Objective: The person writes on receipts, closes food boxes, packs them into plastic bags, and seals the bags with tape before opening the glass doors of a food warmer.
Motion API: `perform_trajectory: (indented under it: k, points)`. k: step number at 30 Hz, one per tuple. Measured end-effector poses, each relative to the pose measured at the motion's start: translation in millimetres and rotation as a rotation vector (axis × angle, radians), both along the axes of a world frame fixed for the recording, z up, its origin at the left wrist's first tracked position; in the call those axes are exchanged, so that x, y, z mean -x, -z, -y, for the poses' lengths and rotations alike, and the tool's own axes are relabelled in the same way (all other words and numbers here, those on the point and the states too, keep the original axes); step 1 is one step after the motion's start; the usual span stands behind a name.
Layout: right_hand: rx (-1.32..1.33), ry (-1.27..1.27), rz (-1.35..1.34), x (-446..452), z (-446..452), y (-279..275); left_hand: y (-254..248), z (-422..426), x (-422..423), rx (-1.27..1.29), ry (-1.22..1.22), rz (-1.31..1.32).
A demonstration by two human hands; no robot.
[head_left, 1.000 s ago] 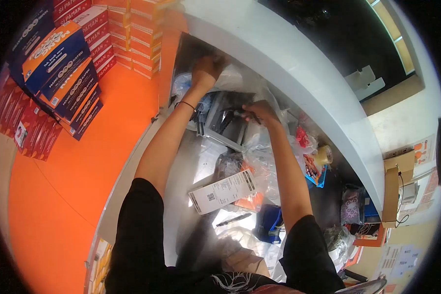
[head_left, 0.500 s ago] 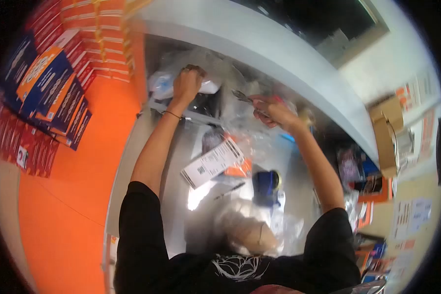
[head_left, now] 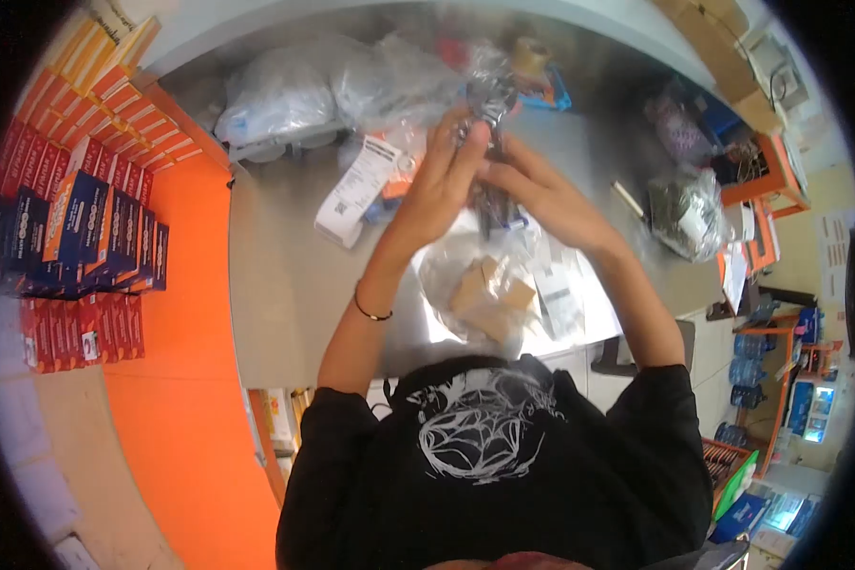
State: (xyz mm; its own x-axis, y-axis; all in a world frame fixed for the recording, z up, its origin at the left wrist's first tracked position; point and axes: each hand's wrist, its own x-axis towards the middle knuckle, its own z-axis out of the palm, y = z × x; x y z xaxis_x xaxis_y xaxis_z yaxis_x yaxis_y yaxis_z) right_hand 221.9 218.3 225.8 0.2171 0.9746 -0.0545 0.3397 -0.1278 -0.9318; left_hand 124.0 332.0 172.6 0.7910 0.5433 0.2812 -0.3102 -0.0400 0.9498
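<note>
My left hand (head_left: 453,171) and my right hand (head_left: 551,195) meet over the middle of the table. Between them is a dark, shiny plastic-wrapped bundle (head_left: 491,90), its upper end showing beyond my fingers. The left fingers and thumb close on it from the left, while the right fingers press against its other side. Left of my hands lies a white printed label (head_left: 356,190), partly over an orange and blue packet (head_left: 404,176). Nearer my body, a clear plastic bag (head_left: 446,294) holds pieces of brown cardboard (head_left: 492,293).
Clear plastic bags (head_left: 280,95) fill a tray along the table's back. A tape roll (head_left: 530,59) stands at the back. To the right are a dark item in clear plastic (head_left: 689,214) and a marker (head_left: 627,201). Stacked boxes (head_left: 100,218) stand on the orange surface (head_left: 176,332) at left.
My left hand has come back from the plastic bags and now meets my right hand on the dark bundle. The scissors-like metal tool in my right hand no longer shows. The view has shifted.
</note>
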Motion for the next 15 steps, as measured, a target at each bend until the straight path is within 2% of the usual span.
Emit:
perform_trajectory:
  k: [2,3,4,6,12,14,15]
  points:
    - [0.031,0.032,0.142,-3.3,21.8,-14.7,-19.4,12.8,7.8,-0.069,0.044,-0.023]
    - [-0.077,0.016,-0.060,-4.0,32.5,-5.6,-23.0,16.7,9.5,-0.134,0.029,-0.041]
    - [-0.092,0.003,-0.067,-3.2,42.0,-3.8,-26.6,20.7,11.2,-0.198,0.013,-0.058]
    - [-0.156,0.004,-0.343,-3.3,58.4,-0.9,-32.2,32.0,10.7,-0.167,0.068,-0.050]
    - [-0.042,-0.035,-0.404,-25.0,95.0,8.4,-30.9,85.6,-3.6,-0.146,-0.020,-0.066]
    - [-0.315,0.220,-0.321,-29.4,112.9,6.8,-20.1,88.1,-5.1,-0.539,-0.079,0.025]
    - [-0.453,0.309,-0.272,-38.3,124.2,13.4,-13.2,94.5,-0.4,-0.683,-0.116,-0.085]
